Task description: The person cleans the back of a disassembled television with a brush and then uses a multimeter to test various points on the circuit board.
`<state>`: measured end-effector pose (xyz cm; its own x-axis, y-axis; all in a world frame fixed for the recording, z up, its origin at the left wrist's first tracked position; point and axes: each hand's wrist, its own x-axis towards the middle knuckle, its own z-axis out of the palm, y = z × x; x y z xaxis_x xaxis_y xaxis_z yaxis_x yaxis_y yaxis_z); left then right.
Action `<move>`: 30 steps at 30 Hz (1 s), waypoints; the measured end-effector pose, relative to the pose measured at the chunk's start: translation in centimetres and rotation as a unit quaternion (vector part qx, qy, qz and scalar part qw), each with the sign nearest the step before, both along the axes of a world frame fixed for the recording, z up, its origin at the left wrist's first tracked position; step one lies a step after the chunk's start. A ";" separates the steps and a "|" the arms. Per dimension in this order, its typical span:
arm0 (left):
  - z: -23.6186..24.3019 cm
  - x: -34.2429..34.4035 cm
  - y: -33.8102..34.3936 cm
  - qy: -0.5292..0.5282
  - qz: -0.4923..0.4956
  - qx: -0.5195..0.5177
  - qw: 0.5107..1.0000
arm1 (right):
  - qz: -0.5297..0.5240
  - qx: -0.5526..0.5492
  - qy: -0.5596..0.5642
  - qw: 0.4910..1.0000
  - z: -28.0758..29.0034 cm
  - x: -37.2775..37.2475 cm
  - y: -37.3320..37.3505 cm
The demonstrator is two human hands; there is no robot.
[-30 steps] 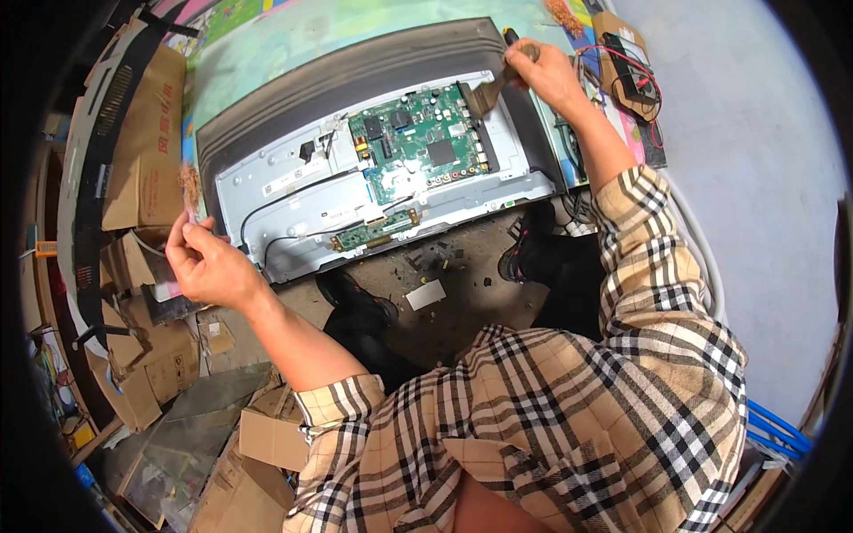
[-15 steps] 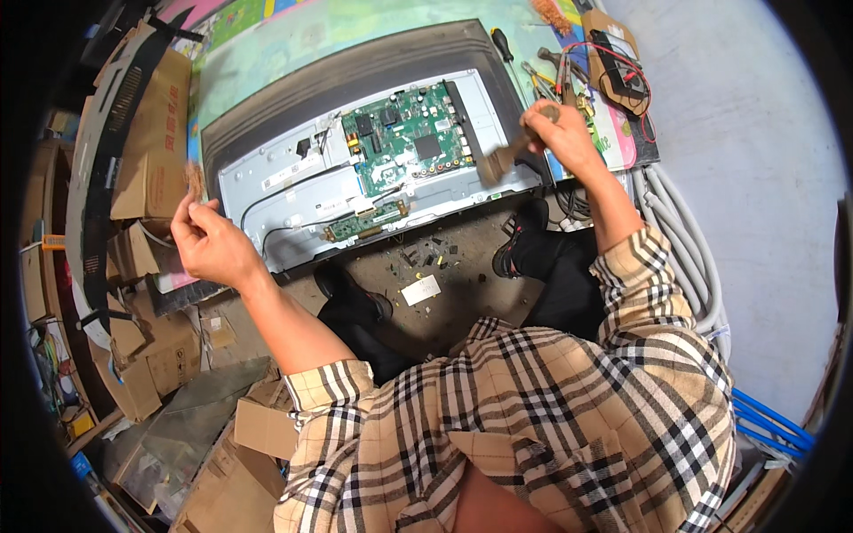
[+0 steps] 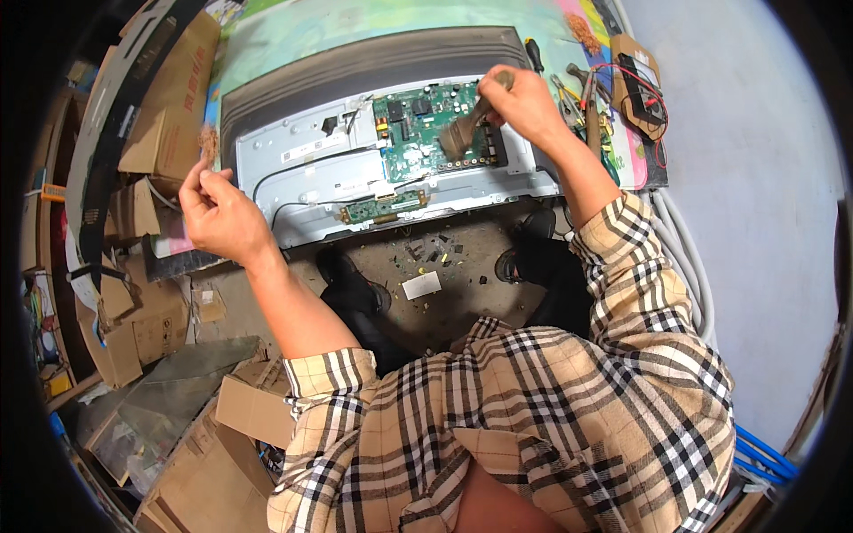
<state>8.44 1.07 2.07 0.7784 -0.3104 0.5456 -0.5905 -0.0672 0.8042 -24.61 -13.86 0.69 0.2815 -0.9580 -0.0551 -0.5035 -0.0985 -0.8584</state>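
Observation:
My right hand (image 3: 520,105) grips a brush (image 3: 464,133) by its handle, and its dark bristles lie over the right part of a green circuit board (image 3: 411,155). The board is mounted on the silvery metal back (image 3: 306,191) of a flat panel television lying on the table. A smaller green board (image 3: 384,207) sits at the panel's near edge. At the left end of the panel, my left hand (image 3: 222,213) hovers with loosely curled fingers, thumb and forefinger slightly apart. Nothing shows in it. A brownish fibrous clump (image 3: 209,142) lies just beyond its fingertips.
To the right lie a screwdriver (image 3: 533,55), pliers (image 3: 566,93), a hammer (image 3: 597,82) and a black meter (image 3: 638,78) with red leads. Cardboard boxes (image 3: 171,115) and a long dark casing (image 3: 102,169) stand left. Dark scraps and a white card (image 3: 421,285) litter the floor.
My right hand has moved left with the brush, from beside the board's right edge to over the board. My left hand stays near the panel's left end. The whole view has shifted slightly.

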 end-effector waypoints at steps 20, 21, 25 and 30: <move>0.1 3.6 3.1 0.011 0.025 -0.048 0.998 | 0.066 -0.174 0.115 0.976 1.4 9.7 -1.4; 0.1 3.7 3.3 0.017 0.023 -0.053 0.998 | 0.091 -0.173 0.162 0.967 0.5 9.5 -1.3; -0.3 5.4 4.6 0.031 0.046 -0.047 0.997 | 0.180 -0.001 0.075 0.981 2.9 12.8 2.5; 0.7 5.7 5.7 0.107 0.022 -0.101 0.989 | 0.193 -0.038 0.017 0.980 0.9 15.0 1.2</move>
<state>14.19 6.78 2.80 0.8932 -0.1747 0.4144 -0.4056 0.0849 0.9101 -9.63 -12.62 1.56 0.6231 -0.7821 -0.0045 -0.4452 -0.3500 -0.8242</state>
